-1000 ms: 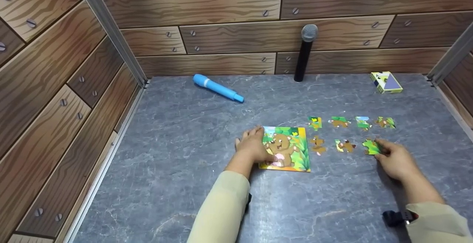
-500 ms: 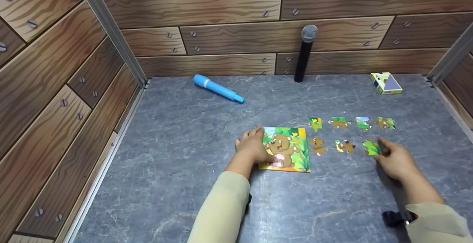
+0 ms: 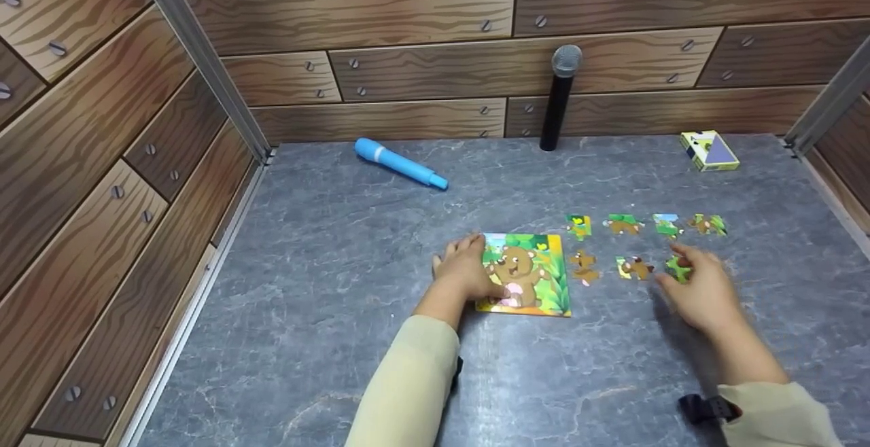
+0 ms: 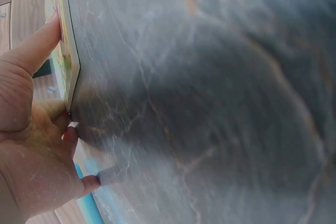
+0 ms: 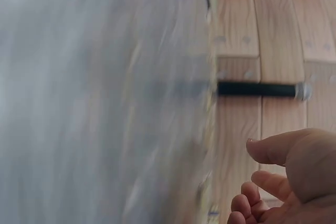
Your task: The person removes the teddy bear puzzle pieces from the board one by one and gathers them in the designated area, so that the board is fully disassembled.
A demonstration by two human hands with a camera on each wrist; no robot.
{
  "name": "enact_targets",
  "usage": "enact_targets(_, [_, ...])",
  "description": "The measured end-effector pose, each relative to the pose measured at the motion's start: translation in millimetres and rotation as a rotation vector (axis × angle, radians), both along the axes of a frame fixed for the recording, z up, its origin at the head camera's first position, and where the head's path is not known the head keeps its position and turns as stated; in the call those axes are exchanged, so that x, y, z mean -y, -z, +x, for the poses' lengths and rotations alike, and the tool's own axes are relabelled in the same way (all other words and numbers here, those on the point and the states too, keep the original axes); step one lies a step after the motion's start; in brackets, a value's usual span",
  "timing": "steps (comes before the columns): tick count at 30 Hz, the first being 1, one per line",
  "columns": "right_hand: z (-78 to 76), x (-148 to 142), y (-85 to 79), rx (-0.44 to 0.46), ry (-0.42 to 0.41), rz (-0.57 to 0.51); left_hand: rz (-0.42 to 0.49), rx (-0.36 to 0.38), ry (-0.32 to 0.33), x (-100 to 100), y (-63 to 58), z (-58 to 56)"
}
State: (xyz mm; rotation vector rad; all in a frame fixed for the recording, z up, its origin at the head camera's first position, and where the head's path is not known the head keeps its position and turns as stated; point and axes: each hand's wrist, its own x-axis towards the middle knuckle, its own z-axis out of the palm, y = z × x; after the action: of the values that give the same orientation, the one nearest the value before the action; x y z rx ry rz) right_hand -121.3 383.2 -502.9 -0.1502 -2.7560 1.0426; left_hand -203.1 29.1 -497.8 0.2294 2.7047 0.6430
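Observation:
My left hand (image 3: 462,274) rests at the left side of a square bear jigsaw puzzle (image 3: 527,274) on the table. Its thumb (image 4: 37,45) lies over the board's face, while the other fingers spread along the edge. My right hand (image 3: 707,294) hovers close over a green puzzle piece (image 3: 677,270), partly hiding it. Its thumb and index finger stand apart with nothing between them. To the left lie a brown bear-face piece (image 3: 635,268) and a brown piece (image 3: 583,267). Behind them runs a row of several pieces, including a yellow-edged one (image 3: 579,226) and a sky-blue one (image 3: 667,224).
A blue toy microphone (image 3: 401,164) lies at the back left. Farther right, a black microphone (image 3: 559,97) stands upright near the back wall. A small yellow box (image 3: 710,151) sits in the back right. Wood-patterned panels (image 3: 421,12) enclose the grey marbled table (image 3: 306,284).
My right hand has left the right edge of the green piece and moved left over it, fingers opening. The left hand and the puzzle board stay where they were.

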Motion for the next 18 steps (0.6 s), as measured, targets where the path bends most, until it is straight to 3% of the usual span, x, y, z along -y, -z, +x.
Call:
enact_targets(10, [1.5,66,-15.8,-0.100,-0.095,-0.061,0.002,-0.007,-0.004,0,2.8,-2.4])
enact_targets(18, [1.5,104,-10.2,-0.029,-0.173,-0.113,0.011,-0.006,0.003,0,0.4,0.0])
